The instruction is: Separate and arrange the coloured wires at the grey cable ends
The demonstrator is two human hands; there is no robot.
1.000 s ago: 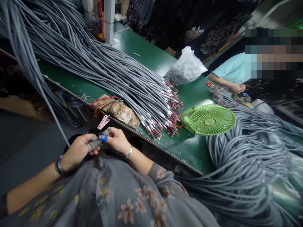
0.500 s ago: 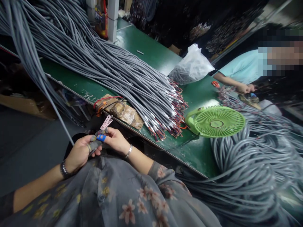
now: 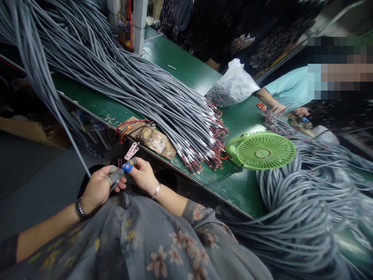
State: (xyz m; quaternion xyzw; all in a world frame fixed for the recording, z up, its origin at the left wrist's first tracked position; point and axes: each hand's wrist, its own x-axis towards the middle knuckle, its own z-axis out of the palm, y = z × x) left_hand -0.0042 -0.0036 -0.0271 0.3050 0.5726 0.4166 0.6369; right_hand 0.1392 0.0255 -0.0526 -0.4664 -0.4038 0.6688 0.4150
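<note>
A grey cable [image 3: 76, 146] hangs down from the bundle at the upper left into my left hand [image 3: 100, 187], whose fingers are closed around its end. Thin red and dark wire ends [image 3: 119, 162] stick up just above those fingers. My right hand [image 3: 143, 177] is closed in a pinch against the left fingertips, and what it grips is hidden. Grey coverings wrap some fingers of both hands, and a blue band [image 3: 127, 167] circles the right thumb. Just beyond the right fingers is a pink clip [image 3: 132, 151]; whether it touches them I cannot tell.
A thick bundle of grey cables [image 3: 140, 89] with stripped ends lies across the green table [image 3: 233, 194]. Near its edge sits a taped cardboard piece [image 3: 157, 142]. A green fan [image 3: 262, 151], a plastic bag [image 3: 233, 83] and coiled cables [image 3: 294, 198] stand rightward. Opposite, a co-worker's hand [image 3: 278, 108] handles cables.
Red and dark wire ends now show above my left fingers. Both my hands stay together in nearly the same place. The co-worker's hands have moved apart. The view has shifted slightly.
</note>
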